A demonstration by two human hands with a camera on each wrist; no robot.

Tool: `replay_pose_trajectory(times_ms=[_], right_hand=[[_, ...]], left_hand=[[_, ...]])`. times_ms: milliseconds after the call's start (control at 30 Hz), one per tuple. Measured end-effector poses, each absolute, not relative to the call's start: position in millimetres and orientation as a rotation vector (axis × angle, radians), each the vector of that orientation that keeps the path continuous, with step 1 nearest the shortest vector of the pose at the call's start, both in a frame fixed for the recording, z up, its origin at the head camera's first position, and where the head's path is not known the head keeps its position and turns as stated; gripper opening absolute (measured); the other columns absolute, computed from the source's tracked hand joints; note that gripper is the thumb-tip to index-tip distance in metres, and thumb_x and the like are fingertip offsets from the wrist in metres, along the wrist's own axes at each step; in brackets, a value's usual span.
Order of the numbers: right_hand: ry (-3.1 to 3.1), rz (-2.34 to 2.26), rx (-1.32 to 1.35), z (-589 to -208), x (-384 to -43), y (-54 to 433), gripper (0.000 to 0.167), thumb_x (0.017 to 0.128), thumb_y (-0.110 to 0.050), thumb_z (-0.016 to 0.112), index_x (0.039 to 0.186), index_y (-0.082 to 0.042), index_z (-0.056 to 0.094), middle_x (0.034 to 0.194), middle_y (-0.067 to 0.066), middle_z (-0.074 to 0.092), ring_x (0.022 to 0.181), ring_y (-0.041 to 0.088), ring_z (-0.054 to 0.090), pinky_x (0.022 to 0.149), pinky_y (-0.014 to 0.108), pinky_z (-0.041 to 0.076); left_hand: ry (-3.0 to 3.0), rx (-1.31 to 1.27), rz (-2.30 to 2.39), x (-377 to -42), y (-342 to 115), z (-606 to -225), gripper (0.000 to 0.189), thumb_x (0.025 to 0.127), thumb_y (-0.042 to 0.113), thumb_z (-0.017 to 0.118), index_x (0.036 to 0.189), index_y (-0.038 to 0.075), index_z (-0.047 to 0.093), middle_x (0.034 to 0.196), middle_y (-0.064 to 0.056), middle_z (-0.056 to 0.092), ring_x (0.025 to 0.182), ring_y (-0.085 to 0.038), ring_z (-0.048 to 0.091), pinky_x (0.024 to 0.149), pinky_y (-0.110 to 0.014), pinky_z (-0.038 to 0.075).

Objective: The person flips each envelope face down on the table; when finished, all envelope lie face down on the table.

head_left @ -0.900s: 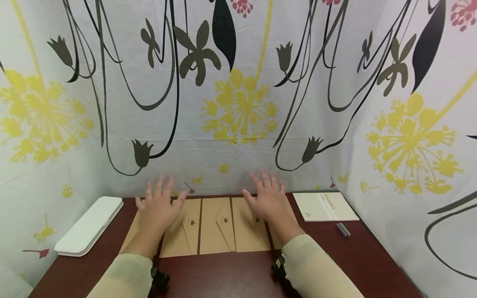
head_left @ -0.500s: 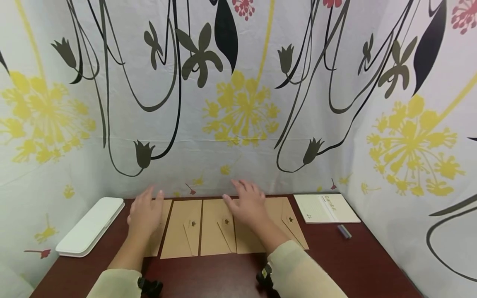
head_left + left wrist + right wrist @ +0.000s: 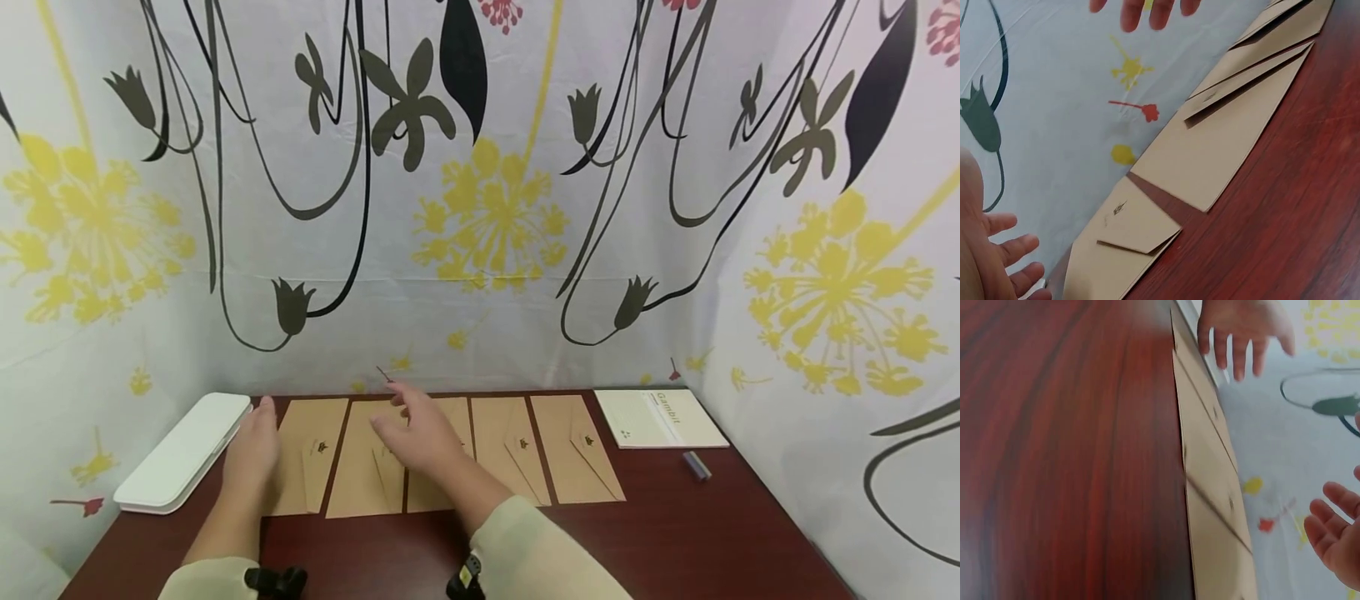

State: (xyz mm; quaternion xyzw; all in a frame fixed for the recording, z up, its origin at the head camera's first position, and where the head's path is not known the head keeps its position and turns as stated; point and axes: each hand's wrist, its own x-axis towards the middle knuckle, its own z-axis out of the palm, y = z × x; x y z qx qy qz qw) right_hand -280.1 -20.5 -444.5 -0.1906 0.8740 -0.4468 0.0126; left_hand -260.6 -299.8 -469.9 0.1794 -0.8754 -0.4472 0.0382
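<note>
Holds nothing, with loose left hand beside the case and loose right hand apart, over envelopes right of the case. Could pull that row crooked by sweeping low and catching a flap.

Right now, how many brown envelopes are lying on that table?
5, in one row, left to right: the first envelope by the left hand, the second and third partly behind the right hand, then the fourth, and the fifth nearest the cream booklet. None seems fully hidden.
</note>
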Motion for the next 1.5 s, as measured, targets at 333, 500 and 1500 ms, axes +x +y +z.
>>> replay_pose_trajectory(times_ms=[333,500,1500], right_hand=[[2.342,-1.702,-0.495,-458,-270,-72,0.048,0.101,-0.021,0.069,0.147,-0.031,0.061,0.13,0.004,0.073,0.11,0.01,0.071,0.089,0.029,0.06],[2.191,-1.758,-0.405,-458,-266,-92,0.048,0.1,-0.019,0.072,0.146,-0.023,0.061,0.119,0.003,0.071,0.095,0.01,0.067,0.076,0.029,0.055],[1.865,-2.08,-0.09,-472,-269,-110,0.059,0.092,0.002,0.073,0.149,-0.003,0.059,0.135,0.014,0.071,0.106,0.021,0.074,0.089,0.035,0.064]], left_hand=[[-2.846,0.513,-1.296,-260,-313,-464,0.098,0.108,0.06,-0.005,0.158,-0.014,0.035,0.162,-0.04,0.036,0.151,-0.059,0.035,0.124,-0.071,0.03],[-2.871,0.496,-1.289,-261,-313,-463,0.097,0.108,0.059,-0.005,0.158,-0.015,0.033,0.163,-0.04,0.035,0.152,-0.059,0.033,0.124,-0.071,0.03],[-2.976,0.374,-1.298,-256,-297,-465,0.083,0.108,0.063,0.042,0.161,-0.001,0.039,0.166,-0.033,0.037,0.152,-0.054,0.038,0.123,-0.068,0.035]])
